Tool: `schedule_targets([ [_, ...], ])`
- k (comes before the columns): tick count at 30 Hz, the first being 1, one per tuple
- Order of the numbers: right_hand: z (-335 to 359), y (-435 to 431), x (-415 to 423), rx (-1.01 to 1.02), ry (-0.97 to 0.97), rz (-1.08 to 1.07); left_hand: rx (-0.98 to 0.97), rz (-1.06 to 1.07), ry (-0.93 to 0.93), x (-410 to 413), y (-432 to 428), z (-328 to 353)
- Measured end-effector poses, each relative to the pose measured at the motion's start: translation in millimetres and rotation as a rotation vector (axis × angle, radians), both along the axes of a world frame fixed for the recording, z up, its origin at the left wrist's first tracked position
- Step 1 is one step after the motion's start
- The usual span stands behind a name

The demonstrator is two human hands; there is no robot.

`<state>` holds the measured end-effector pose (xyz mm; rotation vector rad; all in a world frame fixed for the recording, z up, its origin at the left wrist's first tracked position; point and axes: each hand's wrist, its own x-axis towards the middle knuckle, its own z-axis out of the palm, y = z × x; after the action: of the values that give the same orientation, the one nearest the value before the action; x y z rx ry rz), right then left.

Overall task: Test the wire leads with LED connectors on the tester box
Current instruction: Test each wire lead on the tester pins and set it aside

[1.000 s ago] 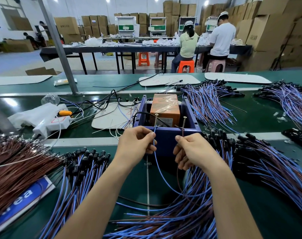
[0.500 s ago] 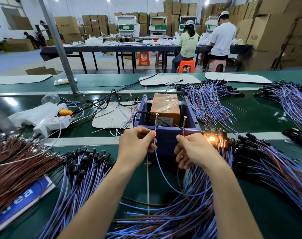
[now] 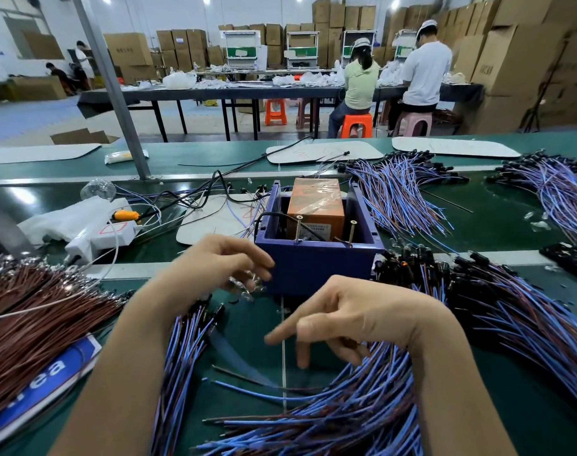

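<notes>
The left hand is held just beside the dark-blue plastic tester box, fingers curled over something clear and blurred. The right hand is hung, fingers loose, above the heap of blue and brown wire leads. Two standing metal screws are seen at the box's near rim.

One tester box, two screws; left hand, right hand (leads uncountable).

Open-topped purple tester box (upright), blue-brown wire leads heaped around it
</notes>
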<state>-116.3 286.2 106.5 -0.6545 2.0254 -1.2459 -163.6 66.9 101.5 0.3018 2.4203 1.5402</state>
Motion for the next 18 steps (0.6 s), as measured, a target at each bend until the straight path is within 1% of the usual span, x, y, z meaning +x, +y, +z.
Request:
schedule_targets([
  [1,3,-3,1,-0.017,0.016,0.040,-0.098,0.121,0.066,-5,-10,-2],
  [2,5,-5,2,-0.038,0.024,0.068,-0.240,0.224,0.132,-11,-20,-6],
  [3,6,-7,3,-0.057,0.030,0.084,-0.403,0.284,0.167,-16,-30,-11],
  [4,7,-8,3,-0.070,0.037,0.094,-0.548,0.298,0.148,-19,-38,-16],
  [5,8,-8,3,-0.080,0.044,0.099,-0.661,0.269,0.083,-21,-43,-21],
  [7,8,-9,2,-0.086,0.066,0.088,-0.776,0.158,-0.056,-23,-46,-31],
  [8,8,-9,2,-0.080,0.083,0.071,-0.835,0.121,-0.067,-23,-43,-35],
  [13,4,-9,2,-0.051,0.096,-0.030,-1.178,0.101,0.043,-27,-24,-48],
  [18,-1,-10,-1,-0.033,0.087,-0.054,-1.257,0.094,0.056,-27,-19,-56],
])
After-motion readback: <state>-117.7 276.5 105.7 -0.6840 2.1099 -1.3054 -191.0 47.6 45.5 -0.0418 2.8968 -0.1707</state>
